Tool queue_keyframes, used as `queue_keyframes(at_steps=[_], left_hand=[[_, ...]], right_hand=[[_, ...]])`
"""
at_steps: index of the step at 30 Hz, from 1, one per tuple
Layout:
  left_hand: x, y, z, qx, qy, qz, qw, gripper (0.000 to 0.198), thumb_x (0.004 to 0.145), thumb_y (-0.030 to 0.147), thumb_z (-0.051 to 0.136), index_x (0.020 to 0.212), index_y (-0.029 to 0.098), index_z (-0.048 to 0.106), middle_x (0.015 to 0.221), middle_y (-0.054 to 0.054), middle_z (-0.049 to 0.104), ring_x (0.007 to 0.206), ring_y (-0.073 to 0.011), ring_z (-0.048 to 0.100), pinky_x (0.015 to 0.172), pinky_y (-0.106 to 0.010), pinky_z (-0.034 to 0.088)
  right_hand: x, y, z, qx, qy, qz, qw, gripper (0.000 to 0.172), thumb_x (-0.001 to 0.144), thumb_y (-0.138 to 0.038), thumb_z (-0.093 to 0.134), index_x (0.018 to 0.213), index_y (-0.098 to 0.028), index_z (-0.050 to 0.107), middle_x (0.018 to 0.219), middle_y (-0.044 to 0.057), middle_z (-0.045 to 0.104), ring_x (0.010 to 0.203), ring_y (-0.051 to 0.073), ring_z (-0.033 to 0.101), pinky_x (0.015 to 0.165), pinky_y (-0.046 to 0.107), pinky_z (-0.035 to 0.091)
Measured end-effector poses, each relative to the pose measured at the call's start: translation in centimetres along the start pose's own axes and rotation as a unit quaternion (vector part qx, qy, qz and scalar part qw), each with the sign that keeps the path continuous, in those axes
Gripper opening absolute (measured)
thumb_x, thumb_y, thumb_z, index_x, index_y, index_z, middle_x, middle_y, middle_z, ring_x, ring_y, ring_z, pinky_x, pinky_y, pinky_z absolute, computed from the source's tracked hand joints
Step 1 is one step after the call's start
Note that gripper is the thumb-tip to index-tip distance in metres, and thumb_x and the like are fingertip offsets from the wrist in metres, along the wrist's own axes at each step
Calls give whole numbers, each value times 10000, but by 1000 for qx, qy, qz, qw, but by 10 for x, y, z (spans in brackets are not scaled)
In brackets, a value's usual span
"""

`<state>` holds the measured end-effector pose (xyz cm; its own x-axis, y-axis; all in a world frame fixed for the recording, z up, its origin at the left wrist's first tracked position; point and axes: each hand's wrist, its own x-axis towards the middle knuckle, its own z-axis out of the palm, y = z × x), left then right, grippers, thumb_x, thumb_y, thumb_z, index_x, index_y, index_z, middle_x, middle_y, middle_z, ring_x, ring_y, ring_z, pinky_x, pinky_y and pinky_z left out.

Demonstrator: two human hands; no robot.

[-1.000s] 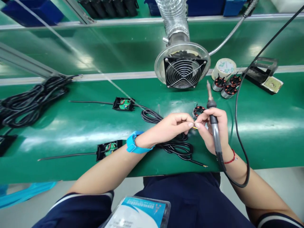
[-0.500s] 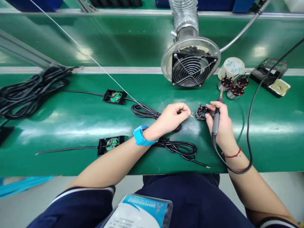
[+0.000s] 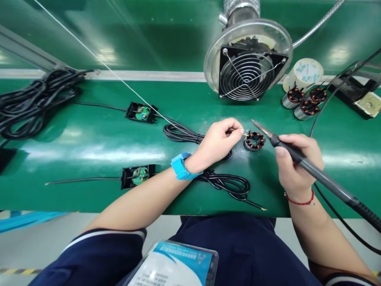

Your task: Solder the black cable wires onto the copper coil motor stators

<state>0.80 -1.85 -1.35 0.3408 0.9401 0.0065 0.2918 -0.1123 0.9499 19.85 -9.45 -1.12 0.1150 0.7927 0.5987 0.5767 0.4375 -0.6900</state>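
My left hand (image 3: 222, 139) pinches the end of a black cable, whose thin yellow and blue-white wire tips (image 3: 245, 134) poke out past the fingers. Those tips sit right at the left side of a motor stator (image 3: 254, 141) with copper windings, standing on the green bench; whether they touch it I cannot tell. In my right hand (image 3: 300, 165) is a soldering iron (image 3: 309, 167), its tip pointing up and left, above and to the right of the stator. Most of the held cable's coil (image 3: 183, 133) lies left of the hand, partly hidden by it.
A fume extractor fan (image 3: 245, 75) hangs behind the stator. Three more stators (image 3: 306, 109) stand by a solder wire spool (image 3: 303, 75) and an iron stand (image 3: 354, 93). Two black boxes with circuit boards (image 3: 141, 112), a second cable coil (image 3: 229, 184) and a cable bundle (image 3: 38, 103) lie leftward.
My right hand has let go of the stator and moved right, swinging the soldering iron's tip round to point left. My left hand has brought the wire tips up to the stator.
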Motion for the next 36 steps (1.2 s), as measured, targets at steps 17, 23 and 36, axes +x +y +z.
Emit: queue_keyframes(at_steps=[17, 23, 36], left_hand=[[0, 0, -1, 13, 8, 25, 1000, 114, 821, 212, 551, 739, 160, 611, 688, 12, 606, 640, -104, 513, 591, -225, 395], [1, 0, 0, -2, 17, 33, 999, 108, 819, 188, 554, 728, 162, 607, 672, 17, 592, 632, -101, 510, 582, -222, 397], [2, -3, 1, -5, 21, 39, 999, 112, 829, 187, 561, 731, 162, 607, 660, 21, 579, 611, -96, 495, 565, -223, 394]], right_hand=[[-1, 3, 4, 9, 12, -60, 998, 129, 890, -317, 669, 1000, -250, 685, 779, -2, 663, 592, 140, 559, 518, 312, 445], [-1, 1, 3, -2, 13, -51, 999, 118, 905, -327, 657, 1000, -260, 682, 791, 5, 656, 601, 144, 559, 533, 326, 458], [-1, -2, 4, -2, 15, -50, 999, 120, 934, -350, 630, 1008, -267, 675, 788, 9, 660, 598, 145, 567, 537, 339, 462]])
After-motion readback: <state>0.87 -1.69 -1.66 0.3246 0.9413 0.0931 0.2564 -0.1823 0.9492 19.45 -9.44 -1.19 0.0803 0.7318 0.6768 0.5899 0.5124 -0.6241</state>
